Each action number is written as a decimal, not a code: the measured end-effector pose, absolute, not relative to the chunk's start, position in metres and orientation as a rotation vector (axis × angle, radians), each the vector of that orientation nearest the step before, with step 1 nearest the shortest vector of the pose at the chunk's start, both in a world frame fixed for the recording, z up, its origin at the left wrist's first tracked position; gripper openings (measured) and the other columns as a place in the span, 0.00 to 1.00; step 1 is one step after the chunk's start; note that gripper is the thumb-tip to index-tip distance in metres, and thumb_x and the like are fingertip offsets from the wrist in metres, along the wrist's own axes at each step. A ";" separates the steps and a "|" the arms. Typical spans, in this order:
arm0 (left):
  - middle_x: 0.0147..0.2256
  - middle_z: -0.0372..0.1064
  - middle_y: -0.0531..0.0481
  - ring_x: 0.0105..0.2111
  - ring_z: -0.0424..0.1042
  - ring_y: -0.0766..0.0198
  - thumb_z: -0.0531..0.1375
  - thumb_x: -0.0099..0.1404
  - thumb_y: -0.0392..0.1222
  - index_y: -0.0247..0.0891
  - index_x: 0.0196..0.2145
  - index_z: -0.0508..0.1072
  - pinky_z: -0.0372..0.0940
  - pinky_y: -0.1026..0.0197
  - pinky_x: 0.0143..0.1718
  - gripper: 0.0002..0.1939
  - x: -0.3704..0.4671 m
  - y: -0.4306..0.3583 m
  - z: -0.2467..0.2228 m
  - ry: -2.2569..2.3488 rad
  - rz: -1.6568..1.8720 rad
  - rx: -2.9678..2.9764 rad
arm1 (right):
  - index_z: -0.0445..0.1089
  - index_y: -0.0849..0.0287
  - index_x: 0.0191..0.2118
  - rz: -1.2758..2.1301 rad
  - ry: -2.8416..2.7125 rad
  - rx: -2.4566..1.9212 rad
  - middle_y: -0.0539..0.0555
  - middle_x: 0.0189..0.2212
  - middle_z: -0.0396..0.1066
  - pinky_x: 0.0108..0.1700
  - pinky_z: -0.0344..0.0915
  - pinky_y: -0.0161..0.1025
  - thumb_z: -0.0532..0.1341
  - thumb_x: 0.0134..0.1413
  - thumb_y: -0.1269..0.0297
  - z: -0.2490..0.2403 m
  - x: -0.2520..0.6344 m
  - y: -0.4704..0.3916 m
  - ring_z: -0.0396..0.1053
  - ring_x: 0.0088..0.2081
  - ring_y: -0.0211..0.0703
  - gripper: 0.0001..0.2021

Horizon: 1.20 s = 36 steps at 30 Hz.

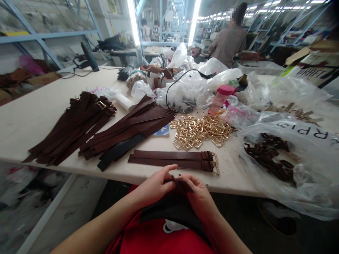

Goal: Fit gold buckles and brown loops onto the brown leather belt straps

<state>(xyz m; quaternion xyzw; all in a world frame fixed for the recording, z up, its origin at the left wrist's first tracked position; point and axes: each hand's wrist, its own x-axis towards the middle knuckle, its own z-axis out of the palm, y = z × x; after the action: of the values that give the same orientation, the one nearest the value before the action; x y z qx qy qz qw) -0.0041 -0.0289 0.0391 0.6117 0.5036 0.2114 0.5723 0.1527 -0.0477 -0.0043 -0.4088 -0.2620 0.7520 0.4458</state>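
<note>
Head view: bag (315, 158) holds brown loops (282, 165), right hand (199, 192) pinches brown piece (181, 187)

a leather workshop: beyond the hands (176, 183), brown straps (127, 127) and gold buckles (201, 128) cover a worktable (106, 180) under tube lights (194, 23).

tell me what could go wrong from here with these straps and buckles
The small dark brown leather piece pinched between the left hand and right hand could slip into the lap. 
The two buckled straps lie just beyond the hands and might get nudged askew. 
The tilted pink bottle could tip onto the loose gold buckles.
</note>
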 end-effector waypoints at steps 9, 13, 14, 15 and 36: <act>0.34 0.71 0.52 0.36 0.69 0.63 0.56 0.56 0.37 0.40 0.56 0.56 0.61 0.62 0.41 0.29 -0.003 -0.024 0.032 1.388 0.488 1.616 | 0.66 0.57 0.42 2.123 -0.722 -0.879 0.51 0.31 0.69 0.31 0.59 0.33 0.65 0.41 0.52 -0.010 0.153 -0.044 0.65 0.29 0.38 0.22; 0.33 0.70 0.52 0.33 0.68 0.62 0.57 0.55 0.41 0.40 0.56 0.56 0.61 0.63 0.36 0.31 -0.004 -0.024 0.029 1.440 0.418 1.658 | 0.65 0.58 0.36 2.153 -0.750 -0.880 0.47 0.23 0.67 0.28 0.55 0.32 0.66 0.39 0.50 -0.014 0.155 -0.046 0.62 0.24 0.35 0.21; 0.32 0.70 0.52 0.33 0.69 0.63 0.58 0.54 0.43 0.40 0.56 0.55 0.61 0.63 0.35 0.31 -0.004 -0.024 0.028 1.430 0.397 1.647 | 0.64 0.59 0.34 2.158 -0.780 -0.891 0.47 0.23 0.66 0.28 0.55 0.32 0.66 0.38 0.50 -0.013 0.156 -0.047 0.61 0.24 0.35 0.21; 0.32 0.70 0.53 0.32 0.69 0.63 0.58 0.54 0.44 0.41 0.56 0.55 0.61 0.64 0.34 0.32 -0.005 -0.024 0.026 1.415 0.373 1.635 | 0.64 0.60 0.32 2.158 -0.813 -0.906 0.47 0.22 0.65 0.28 0.54 0.32 0.66 0.37 0.49 -0.012 0.155 -0.048 0.60 0.24 0.35 0.21; 0.26 0.70 0.53 0.27 0.69 0.65 0.55 0.52 0.39 0.35 0.31 0.69 0.61 0.68 0.26 0.08 -0.018 -0.040 0.049 1.030 0.123 1.333 | 0.62 0.58 0.36 1.743 -1.023 -1.259 0.47 0.26 0.64 0.26 0.59 0.33 0.65 0.40 0.57 -0.021 0.156 -0.059 0.62 0.25 0.36 0.17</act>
<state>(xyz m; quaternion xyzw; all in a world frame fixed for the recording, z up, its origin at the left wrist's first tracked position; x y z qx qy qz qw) -0.0183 -0.0400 0.0488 0.5901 0.4558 0.0546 0.6641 0.1555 -0.0589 -0.0205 -0.4911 -0.3991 0.6798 0.3709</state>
